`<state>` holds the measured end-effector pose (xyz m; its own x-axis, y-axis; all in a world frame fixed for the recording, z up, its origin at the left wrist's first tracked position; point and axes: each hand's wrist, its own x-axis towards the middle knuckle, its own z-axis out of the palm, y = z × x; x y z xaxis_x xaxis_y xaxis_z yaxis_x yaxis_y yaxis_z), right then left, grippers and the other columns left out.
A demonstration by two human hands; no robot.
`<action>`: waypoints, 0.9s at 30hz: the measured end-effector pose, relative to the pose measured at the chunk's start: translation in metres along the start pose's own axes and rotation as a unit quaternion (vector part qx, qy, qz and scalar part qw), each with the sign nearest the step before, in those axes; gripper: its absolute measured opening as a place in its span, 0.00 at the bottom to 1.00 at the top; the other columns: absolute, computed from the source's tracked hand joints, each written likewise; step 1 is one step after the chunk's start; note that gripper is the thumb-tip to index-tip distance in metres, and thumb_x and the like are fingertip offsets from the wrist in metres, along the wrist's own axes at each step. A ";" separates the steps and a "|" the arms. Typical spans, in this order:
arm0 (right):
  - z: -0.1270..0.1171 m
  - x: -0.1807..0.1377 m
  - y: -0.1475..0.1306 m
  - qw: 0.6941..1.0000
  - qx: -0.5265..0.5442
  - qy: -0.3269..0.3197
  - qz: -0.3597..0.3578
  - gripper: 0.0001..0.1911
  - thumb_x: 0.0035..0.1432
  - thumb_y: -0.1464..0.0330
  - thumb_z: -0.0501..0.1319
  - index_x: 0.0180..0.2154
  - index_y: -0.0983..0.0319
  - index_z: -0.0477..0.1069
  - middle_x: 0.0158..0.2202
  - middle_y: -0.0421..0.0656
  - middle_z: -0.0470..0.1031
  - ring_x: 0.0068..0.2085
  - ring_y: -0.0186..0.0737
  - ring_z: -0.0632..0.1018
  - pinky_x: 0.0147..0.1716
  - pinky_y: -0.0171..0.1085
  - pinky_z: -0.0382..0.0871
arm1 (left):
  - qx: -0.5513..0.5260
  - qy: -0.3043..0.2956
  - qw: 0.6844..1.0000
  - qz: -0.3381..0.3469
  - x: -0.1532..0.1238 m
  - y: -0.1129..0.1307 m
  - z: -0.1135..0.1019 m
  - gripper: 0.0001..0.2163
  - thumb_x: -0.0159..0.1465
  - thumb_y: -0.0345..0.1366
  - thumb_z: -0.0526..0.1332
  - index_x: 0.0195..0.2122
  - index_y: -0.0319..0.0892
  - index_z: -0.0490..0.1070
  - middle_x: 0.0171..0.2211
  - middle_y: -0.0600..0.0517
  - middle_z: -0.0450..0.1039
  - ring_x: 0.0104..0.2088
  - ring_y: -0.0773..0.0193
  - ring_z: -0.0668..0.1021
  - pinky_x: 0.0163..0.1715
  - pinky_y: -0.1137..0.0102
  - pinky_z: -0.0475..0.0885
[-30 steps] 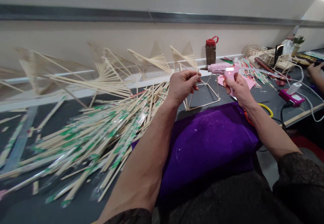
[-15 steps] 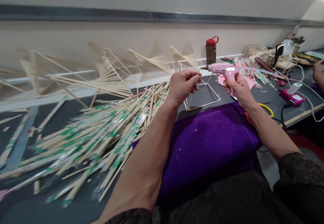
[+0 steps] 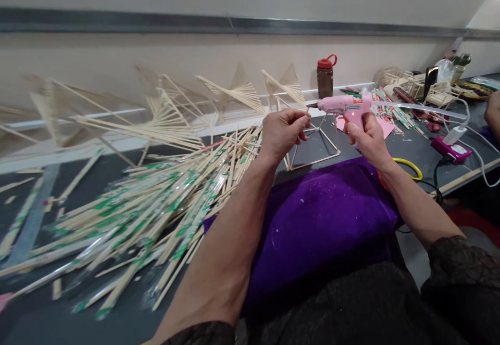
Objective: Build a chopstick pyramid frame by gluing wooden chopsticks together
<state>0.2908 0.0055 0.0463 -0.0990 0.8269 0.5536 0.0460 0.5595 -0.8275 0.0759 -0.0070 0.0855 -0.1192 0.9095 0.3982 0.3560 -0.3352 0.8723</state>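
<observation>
Right of centre in the frame, the left hand [image 3: 282, 131] pinches the top of a thin wooden stick [image 3: 307, 111] between thumb and forefinger, with the other fingers curled in. Level with it and further right, the right hand [image 3: 365, 134] is wrapped around the grip of a pink glue gun [image 3: 344, 104], whose small light glows red. Its dark nozzle points left and sits at the stick's upper end; whether the two touch is too small to tell. A long clear glue stick [image 3: 417, 108] runs out of the gun's back.

Below the hands, an open frame of sticks [image 3: 320, 129] stands on the dark table. The left hand hides part of it, so I cannot tell whether the pinched stick already belongs to it.

The step in hand looks like putting glue on that stick end. In my judgement, the next move calls for a steady left pinch, a light squeeze of the trigger, and fingertips clear of the hot nozzle.

Purple cloth [image 3: 324, 209] lies at lower centre, loose sticks [image 3: 172, 199] fill the lower left, and a red-capped bottle [image 3: 325, 79] stands behind the gun. Another person's hand [image 3: 492, 108] shows at the right edge.
</observation>
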 end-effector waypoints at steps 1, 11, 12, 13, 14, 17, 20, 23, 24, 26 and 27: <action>-0.001 0.000 0.001 1.000 -0.002 0.000 0.001 0.16 0.60 0.55 0.65 0.43 0.56 0.66 0.34 0.37 0.74 0.24 0.29 0.68 0.25 0.36 0.68 | -0.002 0.000 1.000 -0.002 0.000 0.000 0.000 0.05 0.62 0.34 0.64 0.32 0.40 0.80 0.27 0.51 0.80 0.18 0.73 0.74 0.15 0.78 0.67; -0.002 0.001 -0.003 0.999 0.020 -0.024 0.035 0.17 0.60 0.53 0.65 0.41 0.55 0.62 0.34 0.38 0.74 0.25 0.30 0.68 0.26 0.37 0.67 | -0.007 0.000 1.000 -0.012 0.001 -0.001 -0.002 0.05 0.61 0.34 0.64 0.32 0.41 0.80 0.28 0.50 0.81 0.18 0.73 0.74 0.16 0.77 0.68; -0.002 0.001 -0.005 0.998 0.024 -0.028 0.041 0.18 0.60 0.52 0.65 0.41 0.55 0.62 0.34 0.38 0.74 0.25 0.30 0.68 0.26 0.37 0.67 | -0.006 -0.002 1.000 -0.011 0.001 -0.001 -0.003 0.05 0.61 0.34 0.64 0.32 0.41 0.80 0.28 0.50 0.81 0.18 0.72 0.74 0.16 0.76 0.68; -0.001 0.000 -0.006 0.998 0.028 -0.031 0.046 0.19 0.59 0.51 0.65 0.41 0.55 0.62 0.34 0.38 0.75 0.24 0.29 0.68 0.26 0.37 0.66 | -0.007 -0.003 1.000 -0.010 0.001 -0.001 -0.003 0.05 0.61 0.34 0.64 0.32 0.41 0.80 0.28 0.49 0.81 0.18 0.72 0.74 0.16 0.76 0.68; -0.001 0.000 -0.007 0.998 0.032 -0.034 0.049 0.19 0.59 0.51 0.65 0.41 0.55 0.62 0.34 0.38 0.75 0.24 0.29 0.68 0.26 0.37 0.66 | -0.008 -0.003 1.000 -0.010 0.001 -0.001 -0.003 0.05 0.61 0.35 0.64 0.32 0.41 0.80 0.28 0.50 0.81 0.18 0.72 0.74 0.16 0.76 0.67; -0.001 0.000 -0.008 0.997 0.045 -0.032 0.045 0.20 0.58 0.51 0.65 0.41 0.55 0.63 0.35 0.38 0.75 0.24 0.29 0.68 0.26 0.37 0.66 | -0.008 -0.002 1.000 -0.010 0.001 -0.001 -0.002 0.06 0.62 0.35 0.64 0.32 0.41 0.79 0.28 0.50 0.80 0.18 0.73 0.74 0.16 0.77 0.67; -0.002 0.001 -0.006 0.997 0.050 -0.024 0.045 0.20 0.58 0.51 0.66 0.41 0.55 0.63 0.35 0.38 0.76 0.25 0.29 0.68 0.26 0.37 0.66 | -0.011 -0.005 1.000 -0.011 0.001 -0.001 -0.002 0.05 0.61 0.35 0.64 0.32 0.41 0.79 0.28 0.50 0.81 0.18 0.73 0.74 0.16 0.77 0.67; -0.001 0.001 -0.003 0.997 0.048 -0.026 0.057 0.20 0.58 0.51 0.66 0.42 0.55 0.64 0.34 0.38 0.76 0.25 0.29 0.68 0.26 0.37 0.66 | -0.017 -0.008 1.000 -0.011 0.000 -0.001 -0.002 0.05 0.61 0.34 0.64 0.32 0.40 0.79 0.28 0.50 0.80 0.18 0.73 0.74 0.16 0.77 0.67; 0.000 0.001 -0.002 0.997 0.047 -0.029 0.059 0.20 0.58 0.51 0.66 0.42 0.56 0.64 0.34 0.37 0.76 0.25 0.29 0.68 0.26 0.36 0.66 | -0.018 -0.008 1.000 -0.012 0.000 -0.001 -0.002 0.05 0.61 0.34 0.64 0.32 0.40 0.79 0.28 0.50 0.80 0.18 0.73 0.74 0.16 0.77 0.67; 0.000 0.001 -0.001 0.996 0.050 -0.032 0.060 0.20 0.58 0.51 0.66 0.43 0.56 0.65 0.34 0.37 0.76 0.25 0.29 0.68 0.26 0.36 0.66 | -0.019 -0.009 1.000 -0.013 0.000 -0.001 -0.002 0.05 0.61 0.34 0.64 0.32 0.40 0.79 0.28 0.51 0.80 0.18 0.73 0.74 0.16 0.77 0.67; -0.001 0.001 0.000 0.996 0.051 -0.032 0.059 0.21 0.58 0.51 0.67 0.43 0.56 0.65 0.34 0.37 0.76 0.25 0.29 0.68 0.25 0.36 0.66 | -0.018 -0.009 1.000 -0.014 0.000 0.000 -0.002 0.05 0.61 0.34 0.64 0.31 0.40 0.79 0.28 0.51 0.80 0.18 0.73 0.74 0.16 0.77 0.67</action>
<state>0.2911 0.0065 0.0475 -0.1624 0.8796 0.4472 -0.0408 0.4468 -0.8937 0.0738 -0.0074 0.0859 -0.1112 0.9231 0.3680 0.3184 -0.3177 0.8931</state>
